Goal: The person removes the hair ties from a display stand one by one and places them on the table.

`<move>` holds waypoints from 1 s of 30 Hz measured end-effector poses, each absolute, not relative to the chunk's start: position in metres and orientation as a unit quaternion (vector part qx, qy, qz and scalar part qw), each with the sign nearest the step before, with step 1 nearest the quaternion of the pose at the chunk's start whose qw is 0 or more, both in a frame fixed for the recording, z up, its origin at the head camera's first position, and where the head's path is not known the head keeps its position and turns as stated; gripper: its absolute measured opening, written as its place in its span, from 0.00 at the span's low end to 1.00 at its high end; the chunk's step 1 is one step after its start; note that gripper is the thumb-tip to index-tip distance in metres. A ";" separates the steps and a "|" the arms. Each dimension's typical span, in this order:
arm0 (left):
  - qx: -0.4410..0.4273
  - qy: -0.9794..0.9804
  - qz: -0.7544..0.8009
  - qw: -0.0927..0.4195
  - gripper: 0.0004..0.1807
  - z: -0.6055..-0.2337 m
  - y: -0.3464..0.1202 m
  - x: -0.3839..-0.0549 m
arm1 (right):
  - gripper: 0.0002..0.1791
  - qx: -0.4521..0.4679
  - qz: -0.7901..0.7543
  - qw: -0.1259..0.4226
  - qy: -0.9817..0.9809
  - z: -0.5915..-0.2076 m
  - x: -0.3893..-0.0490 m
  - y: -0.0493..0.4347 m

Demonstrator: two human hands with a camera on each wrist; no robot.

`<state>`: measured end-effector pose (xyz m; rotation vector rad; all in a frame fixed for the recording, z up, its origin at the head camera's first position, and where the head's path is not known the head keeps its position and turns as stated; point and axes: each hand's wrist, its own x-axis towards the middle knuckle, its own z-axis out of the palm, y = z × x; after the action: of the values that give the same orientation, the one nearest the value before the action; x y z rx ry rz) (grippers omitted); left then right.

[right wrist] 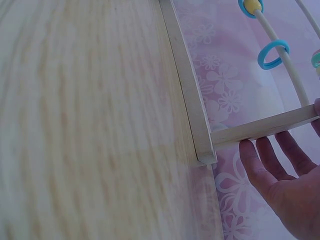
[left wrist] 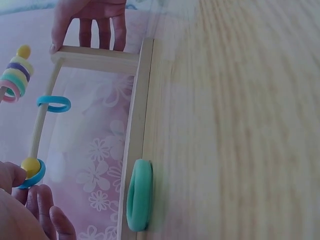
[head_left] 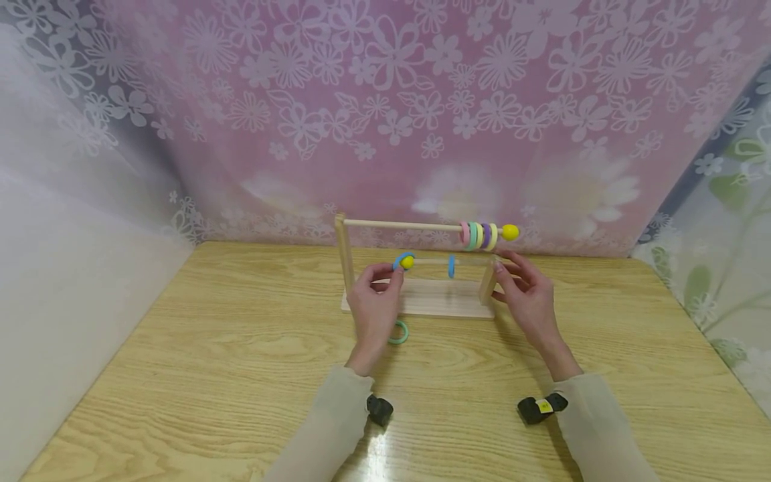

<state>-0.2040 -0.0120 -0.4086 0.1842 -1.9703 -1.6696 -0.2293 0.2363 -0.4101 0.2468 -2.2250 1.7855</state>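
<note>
My left hand (head_left: 375,308) pinches a blue ring (left wrist: 41,175) between thumb and fingers at the yellow ball (head_left: 407,262) that caps the lower rod's left end. The ring surrounds the ball in the left wrist view. Further right, a second blue ring (head_left: 451,266) hangs on that lower rod (left wrist: 39,132). My right hand (head_left: 531,301) holds the short wooden post (head_left: 488,286) at the rack's right end, with its thumb near the top and its fingers against the outer side (right wrist: 265,134).
A green ring (left wrist: 141,195) lies on the table (head_left: 241,375) in front of the rack's base (head_left: 440,306). The upper rod (head_left: 403,225) runs from the tall left post (head_left: 345,258) and carries several pastel rings (head_left: 473,236) beside its yellow end ball (head_left: 510,232). Flowered curtain (head_left: 385,134) hangs behind.
</note>
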 end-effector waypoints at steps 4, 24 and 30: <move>0.064 -0.730 -0.625 0.270 0.07 -0.407 -0.013 -0.205 | 0.26 0.083 0.616 0.139 -0.771 -0.411 -0.229 0.237; 0.068 -0.743 -0.613 0.260 0.07 -0.405 -0.025 -0.203 | 0.23 0.076 0.621 0.135 -0.768 -0.409 -0.229 0.237; 0.069 -0.742 -0.619 0.247 0.08 -0.404 -0.033 -0.200 | 0.23 0.077 0.621 0.137 -0.768 -0.409 -0.229 0.236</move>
<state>-0.1998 -0.0325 -0.4036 0.1873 -2.0242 -1.6884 -0.2292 0.2363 -0.4091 0.2220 -2.2243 1.7964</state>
